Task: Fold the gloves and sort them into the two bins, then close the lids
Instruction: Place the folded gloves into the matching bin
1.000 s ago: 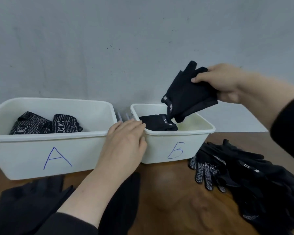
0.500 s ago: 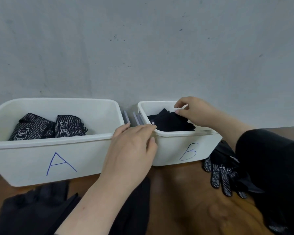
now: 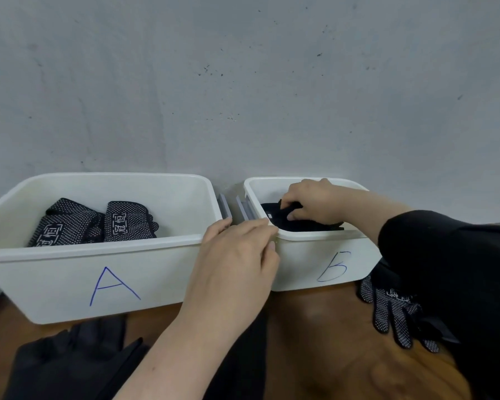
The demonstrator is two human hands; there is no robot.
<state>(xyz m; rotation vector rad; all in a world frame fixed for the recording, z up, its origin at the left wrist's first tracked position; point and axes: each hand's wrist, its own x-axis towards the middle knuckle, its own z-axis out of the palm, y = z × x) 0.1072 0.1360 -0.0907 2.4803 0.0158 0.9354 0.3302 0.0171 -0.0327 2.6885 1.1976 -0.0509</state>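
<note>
Right hand (image 3: 315,203) pinches folded plain black glove (image 3: 298,219) inside white plastic bin B (image 3: 324,264); press flat before release; left hand (image 3: 237,255), fingers relaxed, steadies rim.

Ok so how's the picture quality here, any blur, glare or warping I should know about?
Head view: wide-angle warping bows the rim of bin A and bin B; lighting is soft and even, with a dull sheen on the wooden table but no hard glare; the black gloves at the lower left lose detail in the dark; the left hand looks slightly soft.
</note>
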